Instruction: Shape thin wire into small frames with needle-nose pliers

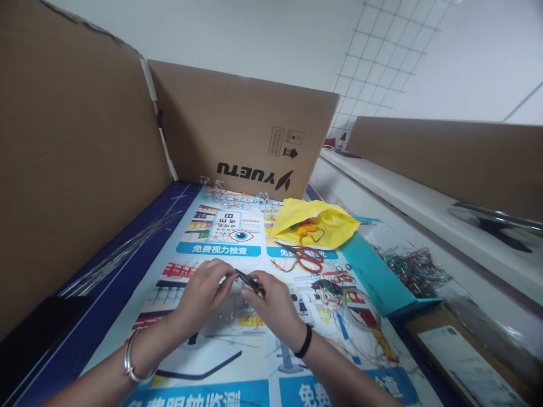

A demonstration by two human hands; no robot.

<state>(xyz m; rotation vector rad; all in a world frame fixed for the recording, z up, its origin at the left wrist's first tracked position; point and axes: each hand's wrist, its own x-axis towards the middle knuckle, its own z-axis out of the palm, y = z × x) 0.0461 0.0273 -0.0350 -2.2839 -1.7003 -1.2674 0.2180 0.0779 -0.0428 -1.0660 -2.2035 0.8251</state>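
My right hand (pixel 274 305) is closed round a small pair of dark pliers (pixel 249 281) with a touch of yellow at the handle. The jaws point up and left toward my left hand (pixel 206 291). The fingertips of that hand are pinched together right at the jaws; what they hold is too small to make out. Both hands are above a printed poster sheet (pixel 220 367). Beyond them lie orange-handled scissors (pixel 309 260), partly open. A yellow bag (pixel 316 212) sits behind the scissors, its mouth open on orange thread.
A teal box (pixel 373 277) at the right holds a tangle of wire pieces (pixel 413 268). Near it lies a round tape roll (pixel 361 309). Long thin wires (pixel 123 254) rest at the left. Cardboard panels (pixel 237 118) wall the back and left. More wire bits (pixel 214 188) lie at the back.
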